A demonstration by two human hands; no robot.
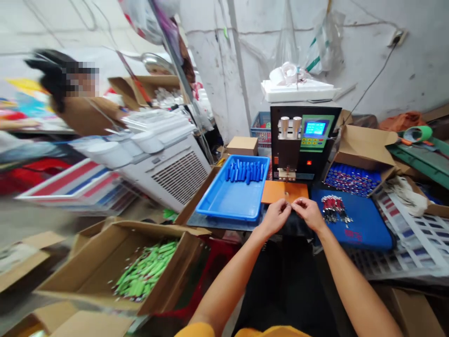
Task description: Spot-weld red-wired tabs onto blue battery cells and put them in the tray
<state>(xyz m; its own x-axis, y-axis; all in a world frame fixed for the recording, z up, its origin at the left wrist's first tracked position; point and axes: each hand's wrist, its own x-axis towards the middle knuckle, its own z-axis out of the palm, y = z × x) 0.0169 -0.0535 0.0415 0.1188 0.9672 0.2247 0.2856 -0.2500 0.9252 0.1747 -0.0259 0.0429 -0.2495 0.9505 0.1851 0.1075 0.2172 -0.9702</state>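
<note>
Just right of and below frame centre, left hand and right hand, fingers curled, tips pinched, nearly meeting at orange plate's near edge; can't tell what, if anything, they hold. Black machine above. Blue tray with blue pieces mid-frame; small red-and-black parts on blue mat, right of frame.

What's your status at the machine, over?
Left hand and right hand pinched, close together by near edge of orange plate. Anything held: too small to tell. Tray close on left, machine ahead.
</note>
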